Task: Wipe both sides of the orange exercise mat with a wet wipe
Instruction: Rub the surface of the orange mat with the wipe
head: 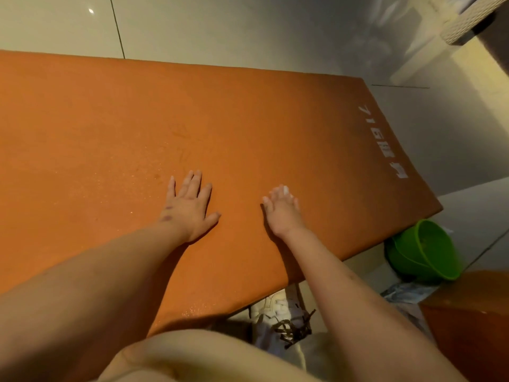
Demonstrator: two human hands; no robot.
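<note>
White wipe [286,190] shows as a scrap under the nearly straight fingers of the right hand [282,210], which presses it to the mat [110,119]. The left hand [190,205] lies flat just beside it, fingers spread and grasping nothing. The orange mat is spread over a pale tiled floor [248,28] with white lettering [382,144] near its right end, a tilted green basin [424,249] at its near right corner and a white shoe [278,307] by its near edge.
</note>
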